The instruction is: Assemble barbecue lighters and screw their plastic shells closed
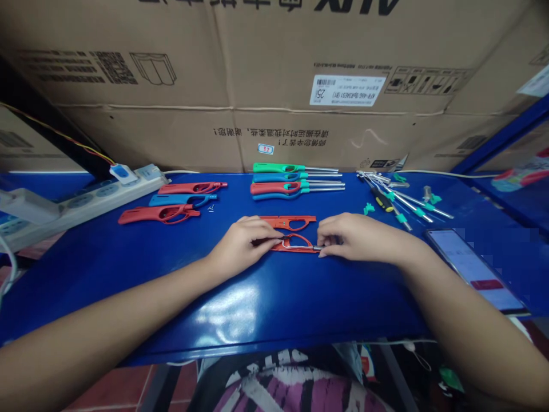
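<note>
Two red-orange lighter shell halves lie in front of me, one behind the other. The rear shell half [295, 220] rests between my hands, its loop-shaped opening showing. Over the front shell half [294, 248], my left hand [246, 243] pinches a small black part [285, 237] by the trigger opening. A thin white wire [291, 246] runs across that opening to the right. My right hand [354, 236] is closed at the shell's right end around a metal tube [317, 248], mostly hidden by the fingers.
Closed lighters [274, 188] with metal tubes lie at the back. Left are red and blue lighter bodies [182, 200], small metal bits [210, 209] and a power strip [98, 194]. Right are a screwdriver [381, 199], several tubes with green pieces [414, 207] and a phone [472, 269]. Cardboard [171, 126] stands behind.
</note>
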Action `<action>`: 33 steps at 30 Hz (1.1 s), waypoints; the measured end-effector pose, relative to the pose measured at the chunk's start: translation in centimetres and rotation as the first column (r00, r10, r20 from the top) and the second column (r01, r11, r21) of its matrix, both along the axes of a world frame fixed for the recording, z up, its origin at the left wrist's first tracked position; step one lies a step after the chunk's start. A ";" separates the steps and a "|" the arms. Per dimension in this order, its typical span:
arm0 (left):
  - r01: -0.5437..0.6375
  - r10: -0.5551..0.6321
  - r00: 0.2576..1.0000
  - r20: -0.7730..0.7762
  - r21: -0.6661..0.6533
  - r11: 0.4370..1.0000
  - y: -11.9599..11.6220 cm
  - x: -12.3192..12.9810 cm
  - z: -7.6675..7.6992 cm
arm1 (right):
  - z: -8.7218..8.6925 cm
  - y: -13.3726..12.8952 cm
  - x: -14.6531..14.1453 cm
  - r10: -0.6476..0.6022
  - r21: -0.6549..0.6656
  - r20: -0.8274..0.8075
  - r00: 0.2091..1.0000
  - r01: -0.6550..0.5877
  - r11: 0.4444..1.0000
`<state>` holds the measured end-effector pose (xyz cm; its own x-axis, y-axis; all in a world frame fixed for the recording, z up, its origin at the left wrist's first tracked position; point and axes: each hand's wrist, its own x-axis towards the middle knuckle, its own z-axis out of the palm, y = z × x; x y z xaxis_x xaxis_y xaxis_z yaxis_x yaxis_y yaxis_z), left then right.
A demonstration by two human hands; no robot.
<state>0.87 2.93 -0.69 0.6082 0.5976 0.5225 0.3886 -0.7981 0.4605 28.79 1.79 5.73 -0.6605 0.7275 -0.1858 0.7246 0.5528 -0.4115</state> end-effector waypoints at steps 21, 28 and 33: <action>-0.006 0.006 1.000 0.004 -0.070 0.998 -0.5 0.4 0.0 | -0.2 0.7 0.5 -0.031 -0.026 -0.052 0.998 0.029 0.999; -0.010 0.013 0.999 0.035 -0.100 0.995 -0.5 0.6 -0.2 | -0.6 0.7 0.2 -0.159 -0.120 -0.048 0.986 0.152 0.981; -0.019 0.021 1.000 0.022 -0.099 0.995 -0.5 0.6 0.0 | -0.2 0.8 -0.2 -0.263 -0.263 -0.042 0.964 0.243 0.934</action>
